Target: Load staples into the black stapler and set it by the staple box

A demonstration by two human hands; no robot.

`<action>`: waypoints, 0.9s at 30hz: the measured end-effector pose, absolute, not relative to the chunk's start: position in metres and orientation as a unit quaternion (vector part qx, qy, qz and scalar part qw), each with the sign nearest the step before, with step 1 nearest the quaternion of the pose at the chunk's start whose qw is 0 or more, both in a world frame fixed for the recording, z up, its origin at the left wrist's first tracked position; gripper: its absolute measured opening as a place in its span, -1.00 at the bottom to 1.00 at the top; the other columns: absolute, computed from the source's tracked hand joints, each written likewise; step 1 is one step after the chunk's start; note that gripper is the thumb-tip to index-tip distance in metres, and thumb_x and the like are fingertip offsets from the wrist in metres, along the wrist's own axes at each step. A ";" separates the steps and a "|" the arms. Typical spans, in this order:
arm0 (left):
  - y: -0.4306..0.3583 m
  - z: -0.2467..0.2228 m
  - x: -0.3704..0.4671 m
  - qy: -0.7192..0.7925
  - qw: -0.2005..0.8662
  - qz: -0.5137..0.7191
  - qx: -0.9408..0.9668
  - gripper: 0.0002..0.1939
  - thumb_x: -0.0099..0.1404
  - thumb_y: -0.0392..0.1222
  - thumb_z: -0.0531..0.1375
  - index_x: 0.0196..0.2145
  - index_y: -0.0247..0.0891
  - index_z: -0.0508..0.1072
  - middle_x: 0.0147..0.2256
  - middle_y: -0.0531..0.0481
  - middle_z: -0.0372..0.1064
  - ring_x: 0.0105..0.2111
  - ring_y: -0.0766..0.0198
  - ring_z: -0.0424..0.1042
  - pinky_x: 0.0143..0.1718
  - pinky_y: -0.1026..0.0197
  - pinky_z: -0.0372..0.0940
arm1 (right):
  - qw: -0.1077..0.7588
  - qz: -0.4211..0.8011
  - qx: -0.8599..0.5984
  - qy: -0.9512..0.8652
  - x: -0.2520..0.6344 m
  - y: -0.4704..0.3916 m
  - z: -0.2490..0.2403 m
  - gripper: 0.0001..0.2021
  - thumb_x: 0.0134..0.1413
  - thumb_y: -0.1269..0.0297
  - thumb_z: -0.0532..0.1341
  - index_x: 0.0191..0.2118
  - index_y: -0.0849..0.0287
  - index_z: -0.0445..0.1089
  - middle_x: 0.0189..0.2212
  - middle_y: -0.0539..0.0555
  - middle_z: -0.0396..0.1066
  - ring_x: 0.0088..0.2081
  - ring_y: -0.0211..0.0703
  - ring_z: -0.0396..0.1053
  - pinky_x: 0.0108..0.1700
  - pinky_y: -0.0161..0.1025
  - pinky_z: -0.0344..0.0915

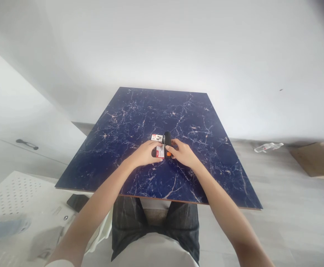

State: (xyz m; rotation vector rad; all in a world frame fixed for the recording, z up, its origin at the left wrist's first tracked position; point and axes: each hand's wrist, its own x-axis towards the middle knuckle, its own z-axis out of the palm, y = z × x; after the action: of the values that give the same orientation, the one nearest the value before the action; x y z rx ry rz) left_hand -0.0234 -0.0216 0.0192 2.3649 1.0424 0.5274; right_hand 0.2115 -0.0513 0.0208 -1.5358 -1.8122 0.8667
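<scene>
A small white-and-red printed box [160, 152] is near the middle of the blue marbled table [162, 111]. My left hand [144, 152] curls around its left side, with the thumb at the near end and the fingers over the top. Right against the box stands a narrow black object [167, 138] with an orange part low on its near side; its exact kind is not clear. My right hand [184, 154] closes on it from the right, thumb on top and fingers behind. Fingers cover part of both things.
Left of the table are a white cabinet with a dark handle [27, 144] and a white perforated surface [14, 196]. On the floor at right lie a clear plastic bottle [269, 147] and a cardboard box [314, 159]. A white wall rises behind the table.
</scene>
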 end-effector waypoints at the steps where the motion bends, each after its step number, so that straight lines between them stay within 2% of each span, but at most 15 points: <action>1: -0.022 0.019 -0.023 0.382 0.246 0.196 0.869 -0.44 0.16 -0.02 0.45 0.08 -0.15 0.46 0.09 -0.17 0.44 0.06 -0.10 0.46 0.05 -0.08 0.37 | 0.303 0.329 -0.579 -0.682 0.211 -0.051 0.021 -0.67 0.31 0.00 0.23 0.04 0.07 0.44 0.00 0.12 0.57 -0.15 -0.03 0.60 -0.11 -0.11 0.54; 8: -0.025 0.014 -0.019 0.374 0.244 0.209 0.870 -0.49 0.20 -0.06 0.42 0.07 -0.16 0.43 0.11 -0.17 0.39 0.04 -0.06 0.46 0.05 -0.06 0.38 | 0.313 0.336 -0.579 -0.674 0.210 -0.050 0.018 -0.68 0.29 0.01 0.25 0.03 0.05 0.45 -0.03 0.12 0.57 -0.19 -0.03 0.59 -0.14 -0.08 0.56; 15: -0.022 0.015 -0.018 0.368 0.272 0.213 0.863 -0.32 0.16 -0.16 0.44 0.21 -0.09 0.35 0.14 -0.15 0.36 0.10 -0.08 0.43 0.11 -0.08 0.36 | 0.314 0.339 -0.582 -0.669 0.209 -0.052 0.019 -0.67 0.29 -0.01 0.24 0.03 0.07 0.46 -0.03 0.14 0.57 -0.26 -0.07 0.58 -0.16 -0.08 0.57; 21: -0.020 0.014 -0.018 0.371 0.270 0.207 0.864 -0.35 0.16 -0.14 0.44 0.17 -0.12 0.36 0.12 -0.15 0.38 0.08 -0.09 0.43 0.09 -0.07 0.36 | 0.307 0.351 -0.589 -0.661 0.209 -0.053 0.019 -0.66 0.30 -0.03 0.24 0.02 0.08 0.45 -0.04 0.13 0.57 -0.33 -0.12 0.58 -0.18 -0.11 0.57; 27: -0.024 0.019 -0.019 0.366 0.273 0.204 0.866 -0.42 0.16 -0.10 0.44 0.10 -0.13 0.39 0.08 -0.11 0.38 0.02 -0.03 0.45 0.01 -0.03 0.40 | 0.301 0.344 -0.594 -0.662 0.208 -0.054 0.021 -0.67 0.31 -0.01 0.23 0.02 0.09 0.45 -0.05 0.12 0.57 -0.29 -0.11 0.58 -0.15 -0.12 0.55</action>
State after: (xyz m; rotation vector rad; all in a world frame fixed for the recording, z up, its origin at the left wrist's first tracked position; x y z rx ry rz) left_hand -0.0192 -0.0239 0.0195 2.3300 0.9836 0.5479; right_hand 0.2082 -0.0544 0.0206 -1.5760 -1.7562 0.9130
